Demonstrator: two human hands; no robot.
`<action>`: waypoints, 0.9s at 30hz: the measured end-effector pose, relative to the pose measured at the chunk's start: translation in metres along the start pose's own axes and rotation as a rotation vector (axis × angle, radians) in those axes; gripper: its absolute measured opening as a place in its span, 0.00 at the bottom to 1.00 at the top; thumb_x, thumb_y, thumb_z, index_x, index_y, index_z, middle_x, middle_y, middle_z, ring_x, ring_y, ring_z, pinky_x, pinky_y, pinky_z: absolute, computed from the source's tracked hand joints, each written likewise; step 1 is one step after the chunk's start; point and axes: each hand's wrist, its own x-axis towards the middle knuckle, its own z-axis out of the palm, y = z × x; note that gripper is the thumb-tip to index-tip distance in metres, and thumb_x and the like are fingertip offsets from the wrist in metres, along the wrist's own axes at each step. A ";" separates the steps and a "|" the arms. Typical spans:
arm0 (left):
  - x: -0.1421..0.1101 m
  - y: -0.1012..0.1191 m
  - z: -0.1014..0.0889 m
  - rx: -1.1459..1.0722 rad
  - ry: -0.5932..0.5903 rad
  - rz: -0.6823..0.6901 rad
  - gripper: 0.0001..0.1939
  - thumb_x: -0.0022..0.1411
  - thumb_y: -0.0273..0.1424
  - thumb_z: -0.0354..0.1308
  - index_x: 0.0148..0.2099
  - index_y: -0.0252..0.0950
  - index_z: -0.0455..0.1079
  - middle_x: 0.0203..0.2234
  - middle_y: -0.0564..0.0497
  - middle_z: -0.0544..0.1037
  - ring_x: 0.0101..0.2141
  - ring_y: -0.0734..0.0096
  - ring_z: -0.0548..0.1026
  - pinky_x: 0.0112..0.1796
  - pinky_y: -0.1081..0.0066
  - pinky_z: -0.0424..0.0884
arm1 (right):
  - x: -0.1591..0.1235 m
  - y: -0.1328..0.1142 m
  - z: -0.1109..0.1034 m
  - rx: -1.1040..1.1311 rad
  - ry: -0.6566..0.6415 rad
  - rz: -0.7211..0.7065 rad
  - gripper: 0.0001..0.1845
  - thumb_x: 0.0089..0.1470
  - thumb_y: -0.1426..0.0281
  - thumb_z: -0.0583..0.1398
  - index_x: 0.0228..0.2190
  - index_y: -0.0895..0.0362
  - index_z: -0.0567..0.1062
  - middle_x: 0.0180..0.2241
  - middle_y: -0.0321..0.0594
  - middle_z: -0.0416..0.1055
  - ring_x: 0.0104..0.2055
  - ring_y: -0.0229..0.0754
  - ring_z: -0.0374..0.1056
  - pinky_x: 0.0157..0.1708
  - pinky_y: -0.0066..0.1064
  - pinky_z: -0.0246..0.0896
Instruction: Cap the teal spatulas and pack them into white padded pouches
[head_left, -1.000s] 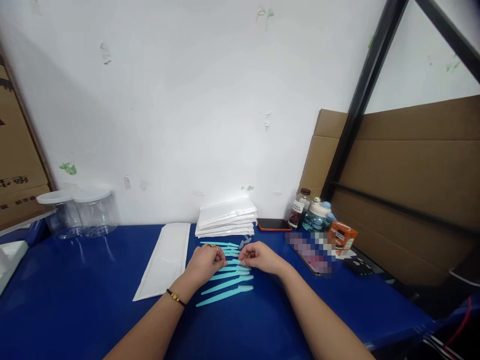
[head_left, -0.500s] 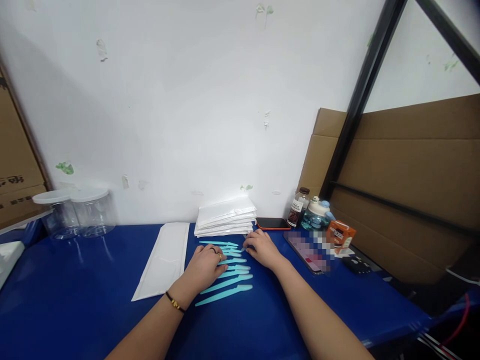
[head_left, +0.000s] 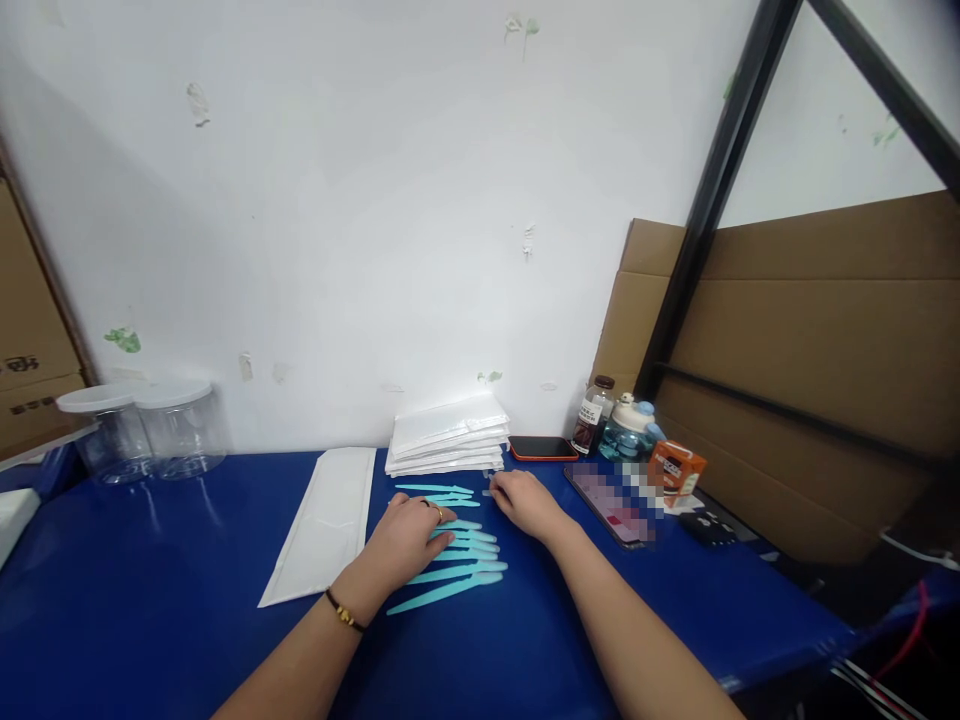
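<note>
Several turquoise eyebrow razors (head_left: pixel 450 598) lie in a column on the blue tabletop, handles to the left and heads to the right. My left hand (head_left: pixel 409 535) rests over the middle of them, index finger and thumb apart, hiding some handles. Across from it, my right hand (head_left: pixel 521 500) is closed with fingertips curled down just right of the razor heads. Small clear pieces (head_left: pixel 487 476) show at those fingertips; whatever they pinch is hidden. Left of the razors lies a flat white padded envelope (head_left: pixel 326 520).
A stack of white padded envelopes (head_left: pixel 448 432) stands against the wall. To the right are a phone (head_left: pixel 544 449), a dark-capped bottle (head_left: pixel 592 415), a blue water bottle (head_left: pixel 628 432), an orange box (head_left: pixel 675 472) and another phone (head_left: pixel 607 505). Clear jars (head_left: pixel 180 430) stand far left.
The razors under my hands have shifted, with a gap now showing between the upper and lower ones. My right hand is slightly lower and farther right against the razor heads. The view has turned slightly.
</note>
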 end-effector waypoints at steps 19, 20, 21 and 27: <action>0.017 -0.029 0.014 -0.036 0.092 -0.311 0.07 0.57 0.34 0.52 0.32 0.40 0.70 0.31 0.52 0.75 0.38 0.65 0.69 0.37 0.70 0.62 | 0.001 0.018 0.014 0.700 0.002 0.226 0.11 0.42 0.66 0.63 0.29 0.60 0.75 0.24 0.37 0.72 0.26 0.36 0.66 0.28 0.26 0.60; 0.017 -0.030 0.015 -0.045 0.092 -0.309 0.07 0.57 0.34 0.51 0.31 0.40 0.70 0.31 0.52 0.75 0.38 0.65 0.69 0.36 0.70 0.62 | 0.001 0.017 0.014 0.700 -0.003 0.222 0.11 0.42 0.66 0.63 0.28 0.60 0.75 0.24 0.37 0.72 0.26 0.36 0.66 0.28 0.25 0.60; 0.017 -0.030 0.015 -0.055 0.091 -0.307 0.08 0.57 0.34 0.51 0.31 0.40 0.70 0.30 0.52 0.75 0.37 0.65 0.70 0.36 0.70 0.61 | 0.001 0.017 0.014 0.699 -0.008 0.218 0.10 0.42 0.67 0.63 0.28 0.60 0.75 0.24 0.37 0.72 0.26 0.36 0.66 0.28 0.25 0.60; 0.019 -0.033 0.017 -0.107 0.080 -0.326 0.08 0.56 0.34 0.51 0.31 0.39 0.70 0.29 0.52 0.74 0.36 0.67 0.70 0.32 0.72 0.60 | 0.001 0.015 0.014 0.724 -0.025 0.201 0.09 0.41 0.68 0.63 0.28 0.60 0.75 0.24 0.37 0.72 0.27 0.36 0.67 0.29 0.25 0.60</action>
